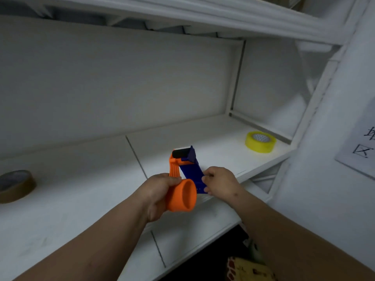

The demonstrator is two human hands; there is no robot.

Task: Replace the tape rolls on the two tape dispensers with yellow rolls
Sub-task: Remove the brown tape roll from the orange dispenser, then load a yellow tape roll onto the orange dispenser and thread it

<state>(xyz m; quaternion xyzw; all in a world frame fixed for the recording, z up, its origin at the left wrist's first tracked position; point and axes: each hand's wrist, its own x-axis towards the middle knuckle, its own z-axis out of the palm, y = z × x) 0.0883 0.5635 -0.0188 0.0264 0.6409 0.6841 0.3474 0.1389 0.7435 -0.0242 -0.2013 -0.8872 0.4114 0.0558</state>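
white shelf (81, 199), yellow roll (260, 142) r.

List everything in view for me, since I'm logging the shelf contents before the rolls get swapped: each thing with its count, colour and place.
tape dispenser: one, orange and blue, no roll on its orange hub, held over the shelf's front edge
yellow tape roll: one, yellow, lying flat at the shelf's far right
brown tape roll: one, brown, lying on the shelf's far left
shelf: one, white, spanning the view
paper sign: one, white with dark characters, on the right wall
patterned item: one, yellow and red, bottom edge, unclear what
left hand: gripping the orange hub
right hand: gripping the blue part
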